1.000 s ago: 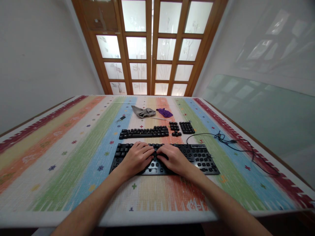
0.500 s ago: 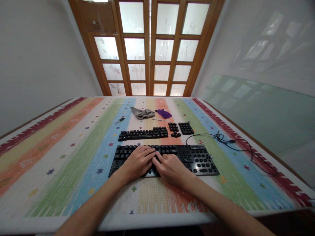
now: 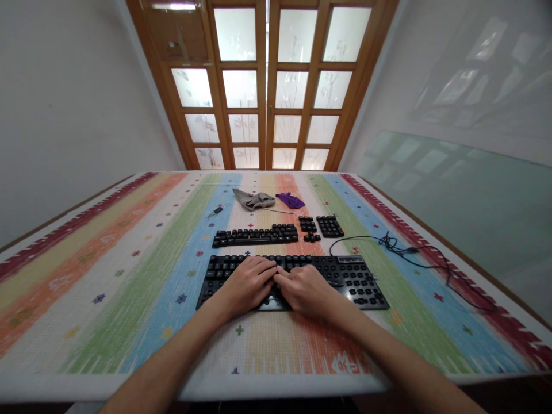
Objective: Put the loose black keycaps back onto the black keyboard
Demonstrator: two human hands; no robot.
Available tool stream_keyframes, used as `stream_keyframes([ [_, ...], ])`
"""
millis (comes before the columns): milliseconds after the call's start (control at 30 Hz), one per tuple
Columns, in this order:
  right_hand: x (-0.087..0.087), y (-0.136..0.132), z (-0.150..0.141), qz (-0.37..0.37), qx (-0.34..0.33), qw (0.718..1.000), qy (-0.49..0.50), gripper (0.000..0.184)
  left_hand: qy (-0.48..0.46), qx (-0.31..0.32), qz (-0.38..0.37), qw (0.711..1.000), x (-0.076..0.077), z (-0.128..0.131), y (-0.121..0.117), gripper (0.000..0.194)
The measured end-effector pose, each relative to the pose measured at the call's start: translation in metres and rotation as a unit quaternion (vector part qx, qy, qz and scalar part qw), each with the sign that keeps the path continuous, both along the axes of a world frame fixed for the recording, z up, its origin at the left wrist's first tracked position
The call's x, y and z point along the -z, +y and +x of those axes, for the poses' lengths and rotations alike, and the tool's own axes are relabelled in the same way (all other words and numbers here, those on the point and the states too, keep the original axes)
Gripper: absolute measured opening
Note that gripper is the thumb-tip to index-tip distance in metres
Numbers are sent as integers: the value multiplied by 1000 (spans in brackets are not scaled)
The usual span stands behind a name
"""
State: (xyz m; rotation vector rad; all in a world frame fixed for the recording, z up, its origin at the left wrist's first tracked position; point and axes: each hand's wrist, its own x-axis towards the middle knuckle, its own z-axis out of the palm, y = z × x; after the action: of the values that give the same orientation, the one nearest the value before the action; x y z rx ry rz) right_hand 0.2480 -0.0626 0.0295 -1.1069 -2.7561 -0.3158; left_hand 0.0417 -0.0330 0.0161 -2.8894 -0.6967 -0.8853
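Observation:
A black keyboard point(image 3: 357, 287) lies near the table's front edge. Keycaps fill its upper left rows, while the right part shows bare key switches. My left hand point(image 3: 252, 282) rests over its left middle, fingers bent and pressed together. Close against those fingertips, my right hand point(image 3: 304, 287) has its fingers curled in. Whatever the fingertips hold, if anything, is too small or hidden to name. Just behind the keyboard stand loose black keycaps in groups: a long block point(image 3: 256, 237), a small cluster point(image 3: 307, 225) and a number-pad block point(image 3: 330, 226).
The keyboard's black cable point(image 3: 401, 248) loops off to the right. Farther back lie a grey cloth point(image 3: 253, 200), a purple cloth point(image 3: 290, 200) and a small dark tool point(image 3: 217, 211) with thin prongs. A striped tablecloth point(image 3: 146, 276) covers the table; glazed wooden doors point(image 3: 267, 86) stand beyond.
My right hand has drawn back slightly towards me and its fingers have curled in against the left fingertips. The left hand stays over the keyboard. The view shifts slightly.

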Motion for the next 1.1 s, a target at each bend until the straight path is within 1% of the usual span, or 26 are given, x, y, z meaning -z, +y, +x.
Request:
stream_keyframes([
  [133,4,0,5,-5,-8,1000,27,17,23,-9,-6,1000,-3,5,2,21],
  [233,10,-8,-1,11,-12,1000,10,20,40,-11,-7,999,-6,7,2,19],
  [300,14,-13,-5,27,-2,1000,0,25,39,-9,-7,999,-7,7,2,17],
  [400,15,-15,-4,17,7,999,36,24,39,1,-9,999,-6,5,4,18],
  [467,12,-13,6,7,7,995,94,22,31,2,-9,999,-4,4,4,19],
  [533,9,-10,23,26,23,985,167,25,23,0,-8,1000,-2,3,5,19],
  [600,8,-7,42,44,66,966,245,27,21,0,-7,1000,-1,2,6,19],
  [667,7,-5,61,57,111,946,298,25,22,3,-6,1000,0,2,6,19],
  [733,8,-4,76,73,141,934,321,24,21,4,-6,1000,0,2,6,19],
  [833,10,-4,87,75,150,929,330,22,21,1,-4,1000,0,2,6,18],
  [967,10,-3,85,53,136,934,327,21,15,-2,-5,1000,0,2,5,18],
  [1100,8,3,78,32,113,930,348,19,20,-4,-7,1000,0,1,4,21],
])
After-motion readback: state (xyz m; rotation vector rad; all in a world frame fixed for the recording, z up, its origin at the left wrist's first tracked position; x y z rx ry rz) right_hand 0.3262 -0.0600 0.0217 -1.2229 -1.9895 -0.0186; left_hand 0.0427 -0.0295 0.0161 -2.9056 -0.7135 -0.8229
